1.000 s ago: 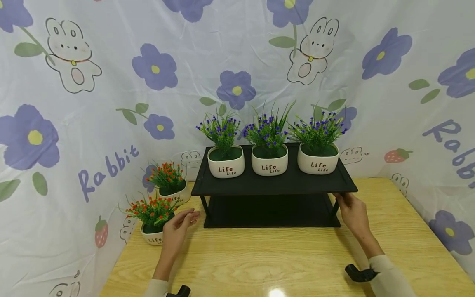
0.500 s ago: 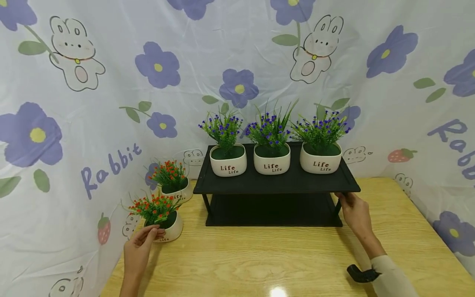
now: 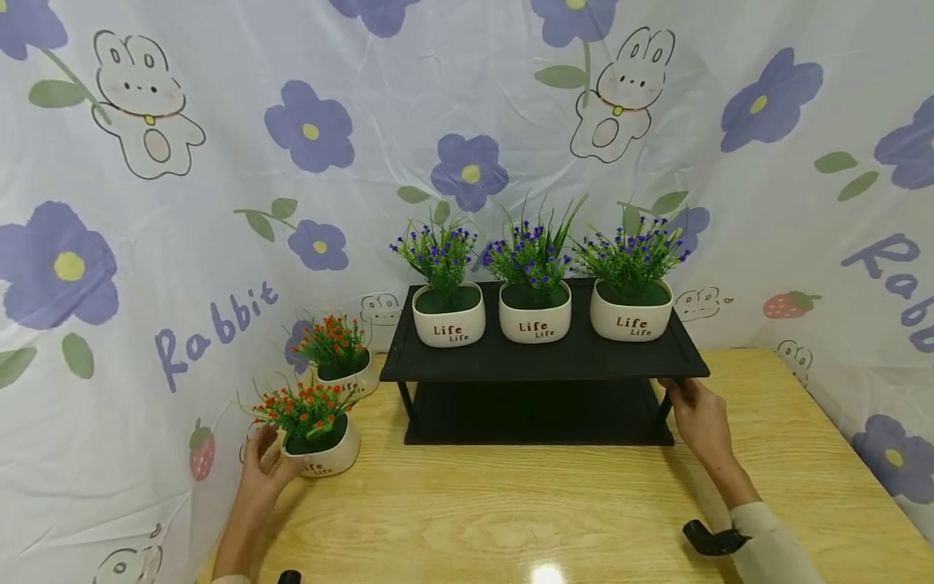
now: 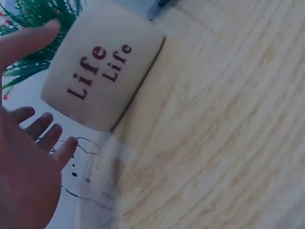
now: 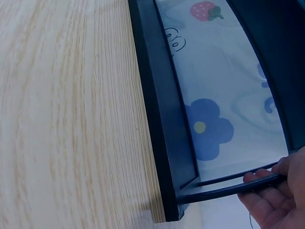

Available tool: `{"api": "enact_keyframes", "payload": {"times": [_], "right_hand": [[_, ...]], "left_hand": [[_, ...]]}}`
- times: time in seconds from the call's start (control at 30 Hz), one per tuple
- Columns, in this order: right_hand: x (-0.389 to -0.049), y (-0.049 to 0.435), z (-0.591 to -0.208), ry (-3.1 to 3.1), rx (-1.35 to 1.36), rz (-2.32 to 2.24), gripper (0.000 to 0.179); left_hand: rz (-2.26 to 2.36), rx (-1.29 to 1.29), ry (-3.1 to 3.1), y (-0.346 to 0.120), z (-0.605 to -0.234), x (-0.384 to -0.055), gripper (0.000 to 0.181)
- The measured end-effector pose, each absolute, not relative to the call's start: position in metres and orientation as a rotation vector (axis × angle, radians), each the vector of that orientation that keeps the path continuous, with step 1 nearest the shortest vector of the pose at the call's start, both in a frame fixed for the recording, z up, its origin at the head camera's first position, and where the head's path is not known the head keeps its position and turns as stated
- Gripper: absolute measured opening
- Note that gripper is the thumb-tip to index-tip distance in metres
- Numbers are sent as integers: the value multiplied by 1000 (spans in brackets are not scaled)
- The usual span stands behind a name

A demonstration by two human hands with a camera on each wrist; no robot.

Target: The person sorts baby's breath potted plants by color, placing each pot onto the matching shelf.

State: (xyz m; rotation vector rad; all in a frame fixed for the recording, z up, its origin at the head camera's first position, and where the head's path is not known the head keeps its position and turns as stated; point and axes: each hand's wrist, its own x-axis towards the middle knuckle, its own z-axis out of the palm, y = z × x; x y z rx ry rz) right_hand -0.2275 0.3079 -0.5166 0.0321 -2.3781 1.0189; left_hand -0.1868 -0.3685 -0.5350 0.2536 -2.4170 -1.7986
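Head view. The left hand [image 3: 259, 477], thumb and fingers parted, lies at the near left end of the front orange-flowered pot [image 3: 332, 460], the thumb toward the lettered face and the fingers around the far side. The rear orange-flowered pot [image 3: 356, 381] stands just behind, farther from the same hand. Between the two hands and beyond them stands a black rack [image 3: 543, 365], its top bearing three purple-flowered pots [image 3: 536, 324] in a row. The right hand [image 3: 702, 418], fingers curled, grips the rack's right front post [image 3: 663, 410] just beneath the top. The wooden table [image 3: 511, 511] extends between the hands; a printed cloth [image 3: 219, 162] hangs beyond them.

Left wrist view. The left hand is spread well open and has hold of nothing: the fingers are separate, slightly bent, with a gap before the pot's lettered wall. The thumb reaches across the foliage near the rim; contact cannot be told.

Right wrist view. The right hand's fingers are bent round the post, which runs from the grip to the corner of the lower shelf [image 5: 164, 95]. The cloth shows through the frame beside this hand.
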Motion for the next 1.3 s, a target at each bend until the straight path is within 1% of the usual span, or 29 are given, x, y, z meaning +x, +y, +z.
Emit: {"api": "enact_keyframes", "payload": {"times": [0.07, 0.17, 0.27, 0.53, 0.83, 1.07, 1.3], "right_hand": [[-227, 308, -516, -2380, 31, 1023, 27], [-227, 308, -516, -2381, 31, 1023, 28], [-227, 308, -516, -2373, 27, 1022, 28], [-227, 308, -516, -2347, 46, 1043, 25], [-229, 308, -516, -2343, 36, 1050, 26], [-228, 306, -515, -2344, 37, 1065, 26], [-228, 307, -514, -2362, 29, 1064, 27]], "left_hand": [[-1869, 173, -2457, -368, -536, -191, 111], [-1895, 156, -2520, -366, -537, -197, 120], [-1882, 162, -2541, -363, -539, -205, 124], [-1904, 222, -2493, -357, -543, -212, 122], [-1927, 208, -2527, -360, -547, -214, 132], [-1922, 241, -2546, -360, -550, -218, 129], [-1860, 236, -2551, -358, -551, -220, 135]]}}
